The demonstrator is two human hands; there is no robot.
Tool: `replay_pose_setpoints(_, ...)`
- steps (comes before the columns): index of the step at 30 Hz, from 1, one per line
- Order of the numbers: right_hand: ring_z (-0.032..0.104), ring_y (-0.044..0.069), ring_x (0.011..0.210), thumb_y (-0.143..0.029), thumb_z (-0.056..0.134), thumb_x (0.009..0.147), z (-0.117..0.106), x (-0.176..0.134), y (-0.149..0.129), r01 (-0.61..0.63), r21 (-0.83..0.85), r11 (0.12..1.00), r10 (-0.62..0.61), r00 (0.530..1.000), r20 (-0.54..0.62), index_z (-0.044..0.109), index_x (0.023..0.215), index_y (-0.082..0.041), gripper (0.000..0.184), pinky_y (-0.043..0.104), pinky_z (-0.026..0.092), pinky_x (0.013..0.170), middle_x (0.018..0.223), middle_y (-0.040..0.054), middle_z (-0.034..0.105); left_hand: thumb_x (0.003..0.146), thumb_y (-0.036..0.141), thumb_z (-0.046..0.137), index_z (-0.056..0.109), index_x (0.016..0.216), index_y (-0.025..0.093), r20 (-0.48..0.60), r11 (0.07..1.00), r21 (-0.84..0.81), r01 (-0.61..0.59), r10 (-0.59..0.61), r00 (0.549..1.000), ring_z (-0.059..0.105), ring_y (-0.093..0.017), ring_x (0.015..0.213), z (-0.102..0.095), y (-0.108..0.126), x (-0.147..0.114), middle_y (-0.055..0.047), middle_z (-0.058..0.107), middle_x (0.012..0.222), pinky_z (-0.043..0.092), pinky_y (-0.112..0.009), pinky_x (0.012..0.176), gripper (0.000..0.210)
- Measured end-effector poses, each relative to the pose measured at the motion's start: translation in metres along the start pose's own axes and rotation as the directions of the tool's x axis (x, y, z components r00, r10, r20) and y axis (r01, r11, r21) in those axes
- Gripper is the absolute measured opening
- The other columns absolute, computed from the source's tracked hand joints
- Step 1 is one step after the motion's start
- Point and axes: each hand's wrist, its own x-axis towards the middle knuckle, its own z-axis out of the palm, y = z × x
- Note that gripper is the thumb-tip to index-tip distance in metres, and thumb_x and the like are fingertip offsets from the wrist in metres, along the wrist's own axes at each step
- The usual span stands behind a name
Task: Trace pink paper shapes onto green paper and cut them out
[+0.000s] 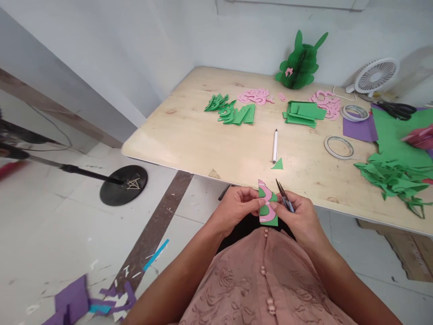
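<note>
Close to my body, just off the table's front edge, my left hand [239, 204] pinches a piece of green paper [270, 222] with a curved pink paper cut-out [267, 194] lying on it. My right hand [299, 213] holds a small pair of scissors [283, 191], blades pointing up and away from the paper. Its thumb also presses on the right side of the pink cut-out. On the table ahead lie a white marker [275, 146] and a green paper triangle [278, 164].
The wooden table [169, 140] bears green cut pieces [233, 113], pink cut-outs [255, 96], folded green paper [304, 111], tape rolls [338, 148] and green scraps [389, 176]. A green honeycomb paper figure [299, 65], a white fan [374, 76] and black-handled scissors [397, 109] stand or lie farther back. Purple scraps [72, 298] litter the floor.
</note>
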Motion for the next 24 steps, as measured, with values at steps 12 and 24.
replay_pose_setpoints(12,0.042,0.012,0.059,-0.031,0.064,0.071,0.0007,0.0044,-0.0007,0.015,0.031,0.999,-0.016,1.000,0.020,0.059,0.069,-0.017,0.014,0.024,0.034,0.054,0.062,-0.0026,0.048,0.064,0.034,0.078,0.063,0.063,0.012,0.009,0.999,0.046,-0.014,0.014,1.000,0.052,-0.009,0.058,0.0003,0.0017,0.0029,0.000,0.061,0.063,0.043,-0.022,0.060,0.026)
replay_pose_setpoints(24,0.021,0.005,0.043,-0.036,0.067,0.075,0.0028,0.0003,-0.0007,-0.091,0.397,0.913,0.060,0.994,0.089,0.061,0.070,-0.016,0.021,0.020,0.017,0.040,0.051,-0.0087,0.034,0.067,0.031,0.077,0.066,0.067,0.012,0.064,0.999,0.032,-0.004,0.002,0.998,0.054,-0.011,0.062,-0.0025,-0.0004,0.0039,-0.003,0.063,0.067,0.045,-0.023,0.062,0.022)
